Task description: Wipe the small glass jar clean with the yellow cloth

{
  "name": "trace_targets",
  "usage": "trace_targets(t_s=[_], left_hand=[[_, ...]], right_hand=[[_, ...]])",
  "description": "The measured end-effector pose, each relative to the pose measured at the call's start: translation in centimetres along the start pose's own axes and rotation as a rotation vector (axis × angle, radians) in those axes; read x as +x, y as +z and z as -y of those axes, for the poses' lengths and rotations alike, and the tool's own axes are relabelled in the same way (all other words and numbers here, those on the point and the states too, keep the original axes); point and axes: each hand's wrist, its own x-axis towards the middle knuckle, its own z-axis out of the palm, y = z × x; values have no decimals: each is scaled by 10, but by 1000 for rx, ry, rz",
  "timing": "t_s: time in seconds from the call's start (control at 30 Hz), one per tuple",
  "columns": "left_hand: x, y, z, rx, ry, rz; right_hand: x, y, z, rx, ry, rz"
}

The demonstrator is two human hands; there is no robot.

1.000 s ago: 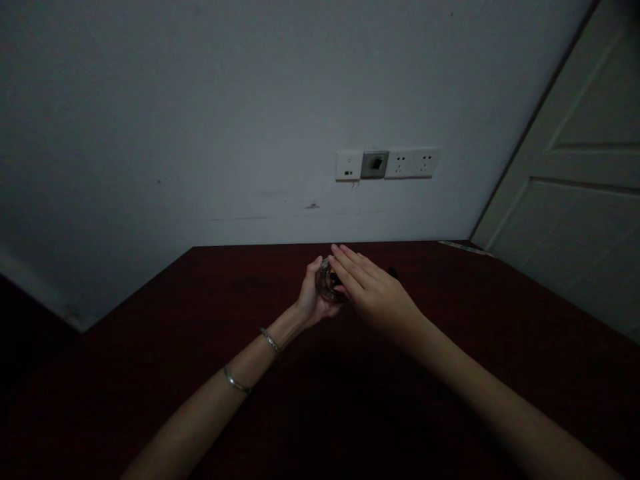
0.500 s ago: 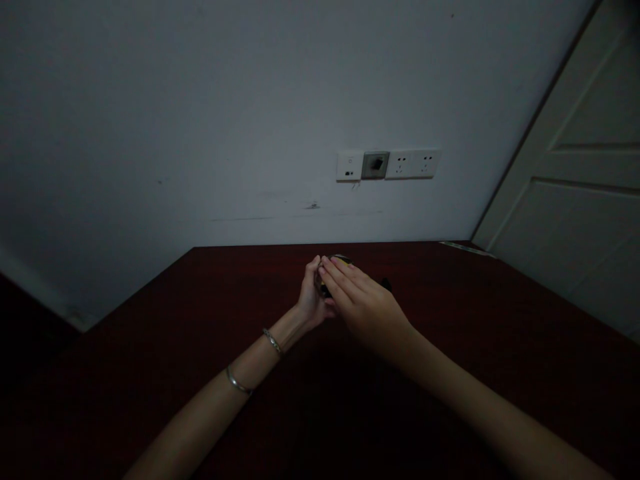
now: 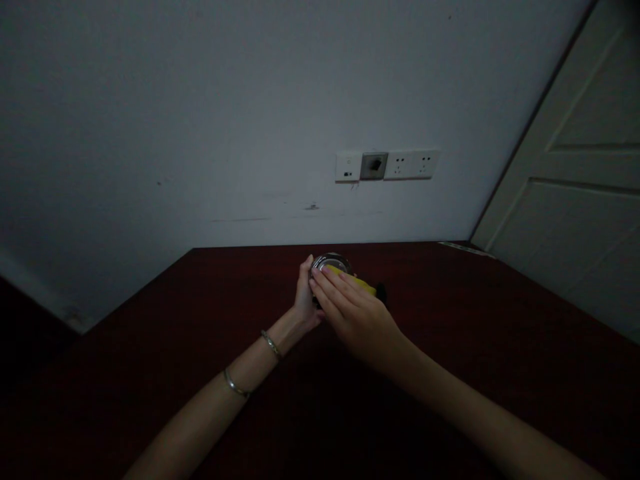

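we see the round, shiny, silver-grey object (image 3: 334, 258) held between our hands, over the far middle of the dark red-brown wooden table (image 3: 200, 293). it lies at the far end of both arms, its round face tilted up. our left hand (image 3: 305, 300) is the nearer one to its left edge, curled round that side with the thumb raised along it. our right hand (image 3: 357, 313) comes in from the near right, its straight fingers side by side and laid across the near part of the face. beneath that hand, a long yellow object (image 3: 367, 287) shows along the far side of the fingers, its long axis running from far left to near right, towards a small black piece (image 3: 381, 292). we cannot tell whether the right thumb pinches the yellow object, as the palm hides it.

compared with half a second ago, both hands sit slightly further left, and more of the round face and the yellow object is uncovered.
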Motion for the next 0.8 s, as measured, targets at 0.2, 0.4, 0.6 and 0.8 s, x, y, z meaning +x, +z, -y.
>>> trace_targets(t_s=[0.2,0.4,0.6,0.8], left_hand=[[-5,2,0,-42,17,7],[-7,3,1,-36,-25,75],[-4,4,-3,-49,5,11],[-4,4,-4,-45,3,13]], right_hand=[[-1,-1,-15,-7,70,-39],[-1,-2,-22,-55,129,-65],[1,-3,-3,-42,63,-48],[1,-3,-2,-4,96,-61]])
